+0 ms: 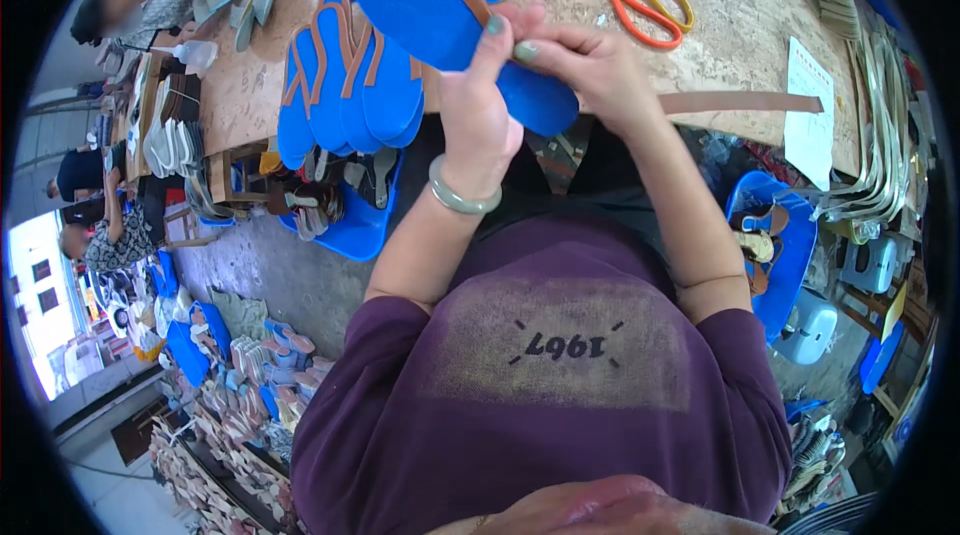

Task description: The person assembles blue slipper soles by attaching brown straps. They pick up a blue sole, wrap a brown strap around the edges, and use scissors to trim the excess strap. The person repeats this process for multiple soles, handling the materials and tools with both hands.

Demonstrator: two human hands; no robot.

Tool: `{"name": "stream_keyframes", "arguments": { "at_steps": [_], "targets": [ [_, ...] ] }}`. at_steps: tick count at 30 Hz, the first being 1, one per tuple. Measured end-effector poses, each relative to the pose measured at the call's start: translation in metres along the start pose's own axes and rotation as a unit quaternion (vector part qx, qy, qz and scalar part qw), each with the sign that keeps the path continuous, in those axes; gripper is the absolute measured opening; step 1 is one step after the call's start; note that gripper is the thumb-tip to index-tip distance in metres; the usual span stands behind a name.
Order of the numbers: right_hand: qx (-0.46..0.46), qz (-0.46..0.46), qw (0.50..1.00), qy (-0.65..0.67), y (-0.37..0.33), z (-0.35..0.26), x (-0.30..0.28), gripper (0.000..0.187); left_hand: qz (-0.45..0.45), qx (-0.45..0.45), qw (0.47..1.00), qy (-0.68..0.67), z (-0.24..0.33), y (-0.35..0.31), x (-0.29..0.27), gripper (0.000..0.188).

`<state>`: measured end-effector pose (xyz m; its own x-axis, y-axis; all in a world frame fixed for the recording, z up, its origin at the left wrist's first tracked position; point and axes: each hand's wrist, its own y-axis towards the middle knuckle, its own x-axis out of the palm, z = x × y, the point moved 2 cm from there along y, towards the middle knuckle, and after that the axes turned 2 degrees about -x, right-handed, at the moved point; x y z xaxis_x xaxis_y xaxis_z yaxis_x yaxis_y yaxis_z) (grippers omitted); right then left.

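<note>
Brown wooden worktop (740,25), scuffed, spans the top. Grey concrete floor (290,275) below it, left. Blue plastic bins: one under the worktop edge (350,230), one at right (790,255). Wooden stool frame (225,180) by the left bin. Bright daylight from an opening at far left (35,295). Soles heaped on the floor, lower left (250,375).

— How are the arms set?

— Both forearms rise from the lower middle, bare below short purple sleeves, elbows bent, wrists converging over the near edge of the workbench.

— And the hands?

— The left hand (480,100) is upright, fingers curled in a pinch, a pale bangle on its wrist. The right hand (585,65) meets it, fingers folded, thumb pressing beside the left thumb.
</note>
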<state>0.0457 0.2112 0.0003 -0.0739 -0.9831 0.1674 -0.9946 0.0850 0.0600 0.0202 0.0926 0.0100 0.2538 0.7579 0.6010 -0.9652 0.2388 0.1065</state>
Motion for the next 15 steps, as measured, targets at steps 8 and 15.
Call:
{"name": "stream_keyframes", "arguments": {
  "at_steps": [8, 15],
  "targets": [
    [-0.030, 0.045, 0.998, -0.007, -0.031, -0.015, -0.006, 0.019, -0.008, 0.033, 0.996, -0.077, 0.027, 0.000, 0.004, 0.027],
    [-0.051, 0.032, 0.996, -0.072, -0.040, -0.029, -0.001, 0.018, -0.106, 0.000, 0.978, -0.182, 0.035, 0.000, 0.000, 0.030]
  ]
}}
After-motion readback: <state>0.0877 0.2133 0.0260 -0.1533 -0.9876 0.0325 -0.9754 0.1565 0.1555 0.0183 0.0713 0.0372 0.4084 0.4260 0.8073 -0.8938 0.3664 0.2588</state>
